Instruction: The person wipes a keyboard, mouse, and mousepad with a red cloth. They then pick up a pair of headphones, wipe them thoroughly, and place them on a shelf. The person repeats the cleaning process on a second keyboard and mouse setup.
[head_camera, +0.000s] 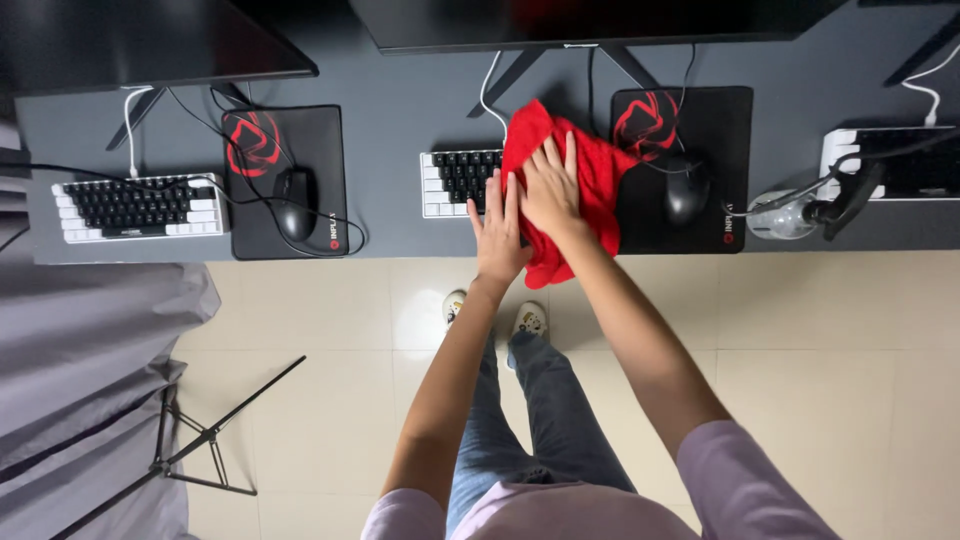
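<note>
A: What sits closest to the lens?

B: Pale lilac sleeves (735, 480) at the bottom edge, then blue jeans (520, 420) and two light shoes (528, 320) on the beige tiled floor (820, 380).

A: And the hands?

B: Both are up at centre frame, on a red cloth (590, 175). The right hand (550, 190) lies flat with fingers spread, palm pressed on the cloth. The left hand (498, 235) is also flat and open, just beside it to the left, fingers on the cloth's edge, partly over the keys.

A: Where is the cloth?

B: Draped over the right part of a white-framed keyboard (458, 182) on the dark desk (400, 110), its lower end hanging past the front edge. Its right side touches a black mouse pad (720, 150) carrying a black mouse (686, 188).

A: Anything else?

B: At left of frame, another keyboard (138, 207), mouse pad (310, 140) and mouse (296, 202). Monitors (150, 40) run along the top. Grey fabric (80, 380) and a black stand (200, 440) fill the lower left.
</note>
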